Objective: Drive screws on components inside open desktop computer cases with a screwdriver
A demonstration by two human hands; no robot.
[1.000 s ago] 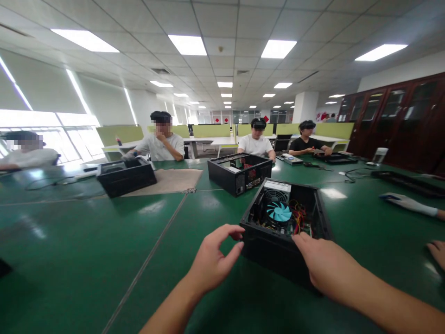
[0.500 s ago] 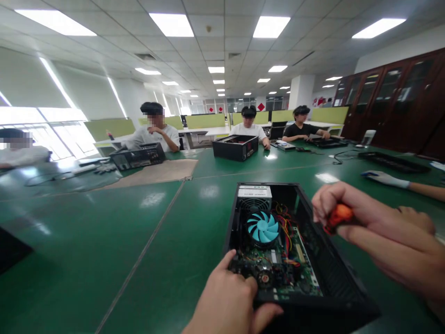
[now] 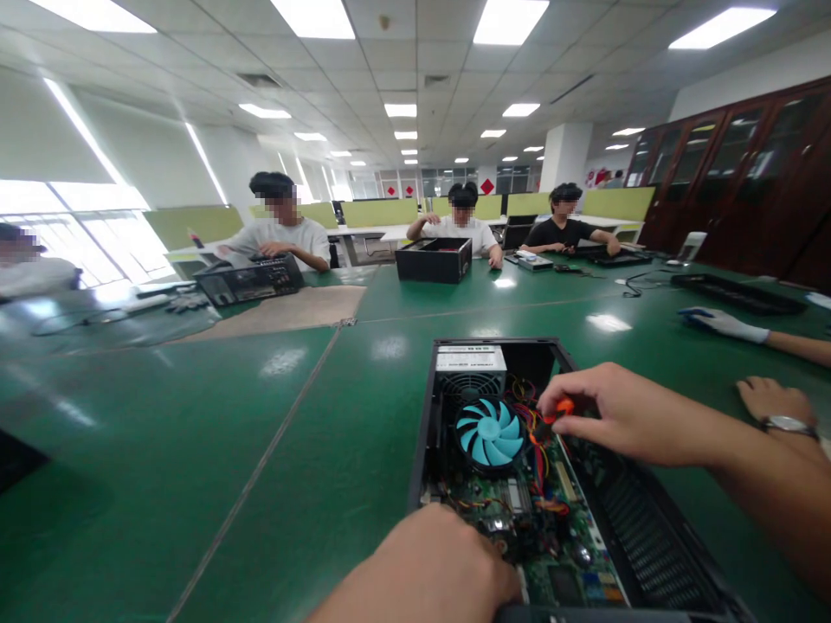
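An open black computer case (image 3: 425,467) stands before me, its blue cooling fan (image 3: 488,431) and green circuit board (image 3: 551,575) showing inside. Over the right part of the board, my right hand (image 3: 603,414) is closed around an orange-and-black screwdriver (image 3: 563,407); its tip is hidden among the cables. My left hand (image 3: 432,562) reaches into the near left part of the case, back upward. Its fingers are out of sight below it, so any grip there is hidden. Coloured wires (image 3: 540,459) run between the fan and the board.
A co-worker's hand with a watch (image 3: 779,407) and a gloved hand (image 3: 731,324) rest on the green table (image 3: 260,415) at right. Across it, several people sit by another black case (image 3: 432,261) and a tilted case (image 3: 250,281). A black panel (image 3: 737,294) lies far right.
My right hand has moved left and down into the case with the screwdriver. My left hand has turned over and reached deeper inside, its fingers now hidden. The view has shifted slightly.
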